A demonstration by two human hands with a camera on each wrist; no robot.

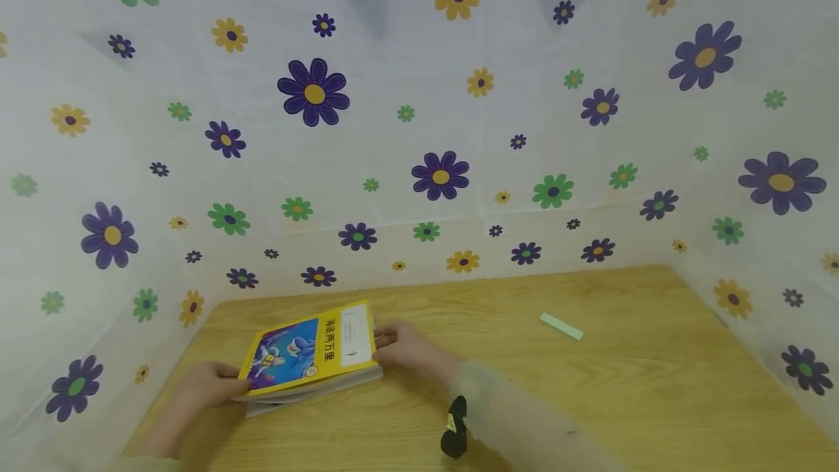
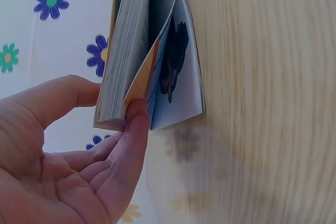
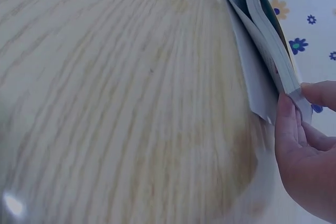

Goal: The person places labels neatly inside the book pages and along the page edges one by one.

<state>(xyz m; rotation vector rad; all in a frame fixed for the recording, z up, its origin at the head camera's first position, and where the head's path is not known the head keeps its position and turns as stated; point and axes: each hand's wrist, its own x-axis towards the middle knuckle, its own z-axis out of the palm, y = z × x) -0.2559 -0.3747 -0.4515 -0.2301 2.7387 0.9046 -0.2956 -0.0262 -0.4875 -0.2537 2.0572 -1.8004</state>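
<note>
A thick paperback book [image 1: 291,355] with a yellow cover, a blue undersea picture and a white panel is at the table's left side. My left hand [image 1: 208,388] pinches its left edge, thumb on the cover and fingers under the page block. At the opposite edge, my right hand [image 1: 411,349] grips it the same way. In the left wrist view, the lowest pages [image 2: 181,87] and back cover fan away from the thick page block [image 2: 124,66]. The right wrist view shows that same gap beside the right fingers [image 3: 286,121].
A pale green strip [image 1: 561,326] lies on the wooden table [image 1: 557,399], right of the book. White flower-printed sheeting [image 1: 393,151] stands behind the table and along both sides. A black object [image 1: 455,427] is at the right wrist.
</note>
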